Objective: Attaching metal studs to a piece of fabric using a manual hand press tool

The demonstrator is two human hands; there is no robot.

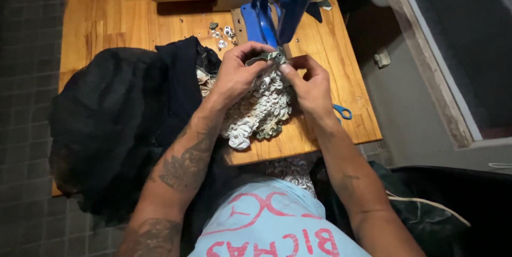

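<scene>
My left hand [234, 73] and right hand [311, 83] both pinch the top edge of the ruffled fabric [258, 110], grip closed tight on it, right under the blue press [277, 6]. Fabric is bunched, gathered, white-grey with green print, hanging over the counter [106, 11] edge. Black cloth [122, 107] left, scissors [342, 111] right

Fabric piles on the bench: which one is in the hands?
The pale ruffled fabric, pinched by left hand and right hand under the blue press; the black fabric lies untouched.
</scene>
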